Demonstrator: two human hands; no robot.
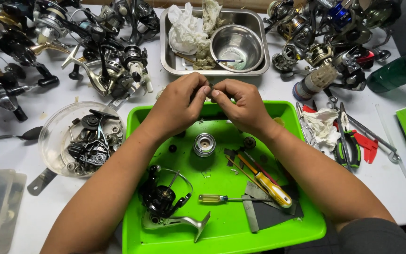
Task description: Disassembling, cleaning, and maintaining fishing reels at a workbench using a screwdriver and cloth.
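Note:
My left hand (177, 106) and my right hand (241, 104) meet above the far edge of a bright green tray (226, 230). Both pinch one small dark part (210, 86) between their fingertips; its shape is too small to tell. On the tray below lie a black fishing reel body (163, 200) with a silver foot, a silver spool (204, 144), a yellow-handled screwdriver (269, 184), a small clear-handled screwdriver (214, 198) and dark flat pieces (269, 214).
A steel tray (167, 56) with a steel bowl (237, 44) and crumpled rags stands behind. Many fishing reels (95, 47) crowd the far left and far right (330, 33). A clear dish of reel parts (83, 138) sits left; pliers (348, 141) and tissue lie right.

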